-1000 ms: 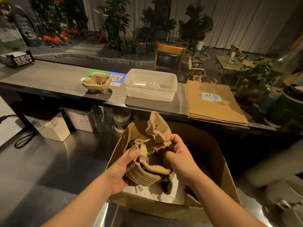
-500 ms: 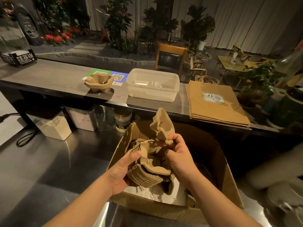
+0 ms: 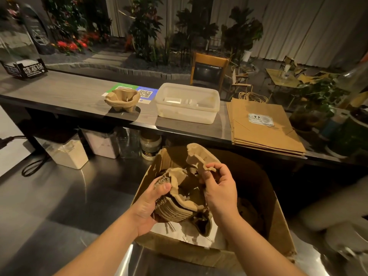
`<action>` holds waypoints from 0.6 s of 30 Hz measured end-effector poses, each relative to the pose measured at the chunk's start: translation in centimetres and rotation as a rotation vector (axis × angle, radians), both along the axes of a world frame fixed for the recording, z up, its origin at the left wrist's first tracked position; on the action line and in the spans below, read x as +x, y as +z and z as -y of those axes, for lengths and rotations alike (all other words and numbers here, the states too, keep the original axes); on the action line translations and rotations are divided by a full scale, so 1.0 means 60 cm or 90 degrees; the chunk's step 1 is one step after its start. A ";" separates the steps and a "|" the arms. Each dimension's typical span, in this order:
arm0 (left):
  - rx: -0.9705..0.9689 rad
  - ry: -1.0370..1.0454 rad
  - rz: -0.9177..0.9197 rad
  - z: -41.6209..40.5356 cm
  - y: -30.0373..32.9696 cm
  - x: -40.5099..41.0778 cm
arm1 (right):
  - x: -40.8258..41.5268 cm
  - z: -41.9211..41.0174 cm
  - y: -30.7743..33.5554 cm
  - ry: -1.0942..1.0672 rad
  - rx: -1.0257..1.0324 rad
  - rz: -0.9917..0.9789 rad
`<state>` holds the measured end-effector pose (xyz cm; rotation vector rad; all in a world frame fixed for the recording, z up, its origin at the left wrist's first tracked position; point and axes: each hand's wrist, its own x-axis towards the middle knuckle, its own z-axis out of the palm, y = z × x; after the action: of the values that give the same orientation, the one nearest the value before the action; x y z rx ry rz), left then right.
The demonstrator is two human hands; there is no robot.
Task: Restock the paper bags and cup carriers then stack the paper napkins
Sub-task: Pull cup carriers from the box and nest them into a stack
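Over an open cardboard box [image 3: 278,220], my left hand [image 3: 148,206] grips a nested stack of pulp cup carriers [image 3: 177,208] from its left side. My right hand [image 3: 220,188] pinches the top cup carrier [image 3: 196,157], which is tilted up and partly peeled off the stack. One more cup carrier [image 3: 122,99] stands on the grey counter [image 3: 59,94]. A flat pile of brown paper bags [image 3: 260,128] lies on the counter's right part. White napkins lie inside a translucent plastic tub [image 3: 187,105] in the middle.
Under the counter stand storage containers [image 3: 66,151] and a jar [image 3: 150,145] on a steel worktop [image 3: 59,200]. QR code cards [image 3: 146,93] lie behind the lone carrier. Potted plants [image 3: 322,100] and a green pot crowd the right. A black crate [image 3: 23,68] sits far left.
My right hand has lifted the top carrier a little higher off the stack. The left hand and the stack have stayed in place over the box.
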<state>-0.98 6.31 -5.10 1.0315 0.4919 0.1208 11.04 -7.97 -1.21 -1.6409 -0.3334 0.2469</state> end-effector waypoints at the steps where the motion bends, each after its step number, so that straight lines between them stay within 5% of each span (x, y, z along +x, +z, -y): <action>1: 0.002 0.012 -0.006 -0.001 -0.002 0.000 | 0.001 0.002 -0.001 -0.011 -0.005 0.017; 9: 0.005 0.073 0.004 -0.004 -0.013 0.002 | -0.013 0.021 -0.003 -0.019 -0.155 0.242; 18: -0.022 0.085 0.026 -0.016 -0.030 0.003 | -0.028 0.014 -0.008 0.392 -0.323 0.314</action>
<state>-0.79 7.24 -6.92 0.9601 0.5240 0.2505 9.36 -8.79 -1.70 -2.0555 -1.2403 0.4087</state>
